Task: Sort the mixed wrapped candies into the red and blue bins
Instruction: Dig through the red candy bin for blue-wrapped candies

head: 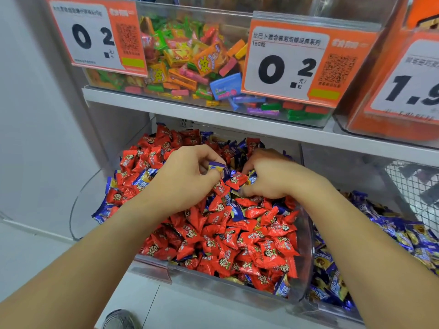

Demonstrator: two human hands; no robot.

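Nearest you, the clear front wall of the red bin (213, 284) stood at the shelf's edge, heaped with red candies (237, 243) and a scatter of blue candies (237, 211) still mixed through them. Further in, both your hands were down in the pile: your left hand (187, 176) had its fingers (209, 162) curled and pinched on a blue candy (217, 166) lifted just clear of the heap, while your right hand (268, 176) lay curled into the sweets, and I could not tell whether those fingers held anything. To the right, the blue bin (403, 236) lay just beside the red one. This looked like the picking-out stage, well short of done; the next move likely called for carrying that piece across the dividing wall. Above, a tub of mixed gum (190, 62) sat behind price cards (287, 65).
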